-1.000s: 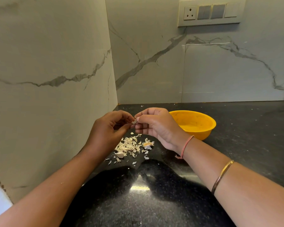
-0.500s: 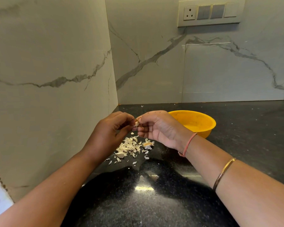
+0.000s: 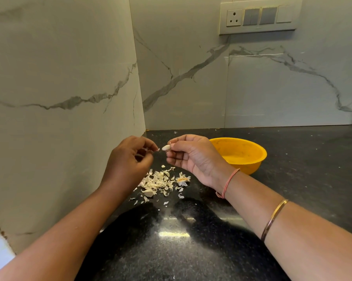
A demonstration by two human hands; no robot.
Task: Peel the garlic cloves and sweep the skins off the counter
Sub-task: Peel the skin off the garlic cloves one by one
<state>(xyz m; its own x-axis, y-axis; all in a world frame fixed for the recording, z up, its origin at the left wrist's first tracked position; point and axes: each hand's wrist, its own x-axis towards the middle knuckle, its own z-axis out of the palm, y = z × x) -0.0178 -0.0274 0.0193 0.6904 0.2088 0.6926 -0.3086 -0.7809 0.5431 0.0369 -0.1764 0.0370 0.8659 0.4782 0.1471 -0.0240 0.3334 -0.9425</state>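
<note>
You face a corner of grey-veined marble walls (image 3: 69, 67) — switch panel (image 3: 259, 16) at one o'clock, glossy black counter (image 3: 313, 159) below.

Garlic clove (image 3: 166, 147): small, pale, smooth, looks mostly bare. The right hand (image 3: 191, 157) fingers pinch one end and hold it in the air above the table (image 3: 191, 250), roughly level, free end toward the left hand (image 3: 128, 161). Skin scrap (image 3: 158, 149): tiny, pinched at the left fingertips, just beside the clove's tip. Skins (image 3: 163, 182): loose pile of dry cream flakes on the black table below both hands, strays on the near side, orange-brown patch at the pile's right end.
</note>
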